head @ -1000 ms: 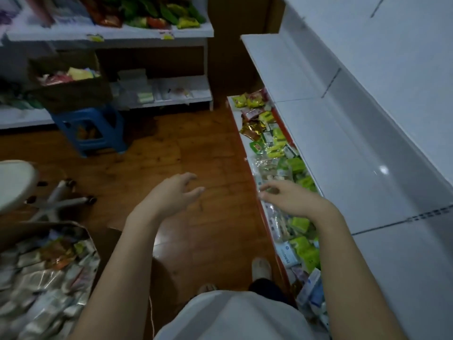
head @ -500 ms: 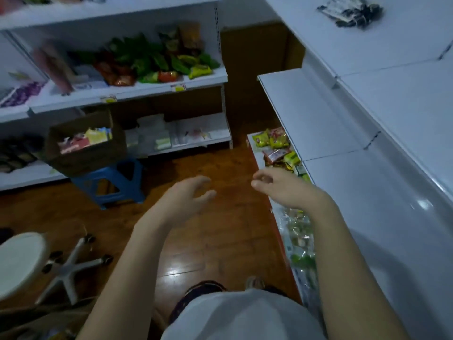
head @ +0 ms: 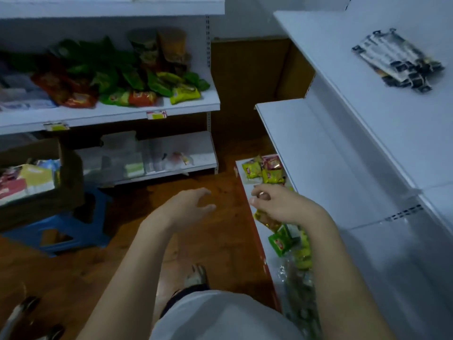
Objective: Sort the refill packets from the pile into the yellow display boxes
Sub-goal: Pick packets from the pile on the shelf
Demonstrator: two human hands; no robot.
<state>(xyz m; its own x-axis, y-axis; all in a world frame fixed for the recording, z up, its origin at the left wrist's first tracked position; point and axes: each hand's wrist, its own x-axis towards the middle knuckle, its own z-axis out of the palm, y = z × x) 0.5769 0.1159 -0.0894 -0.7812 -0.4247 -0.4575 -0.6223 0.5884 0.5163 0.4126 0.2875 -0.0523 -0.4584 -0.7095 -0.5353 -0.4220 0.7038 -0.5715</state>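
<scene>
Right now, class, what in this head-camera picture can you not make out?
- Right hand: curled fingers hide whether it holds anything.
- Low white shelf's snack packets: partly covered by the right forearm.
- Brown cardboard box: cut off by the left edge.
- Yellow display boxes: none identifiable.

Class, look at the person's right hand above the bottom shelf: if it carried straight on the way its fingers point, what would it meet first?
Probably the yellow-green snack packets at the far end of the bottom shelf. The right hand has curled fingers pointing roughly toward them, but depth is unclear.
</scene>
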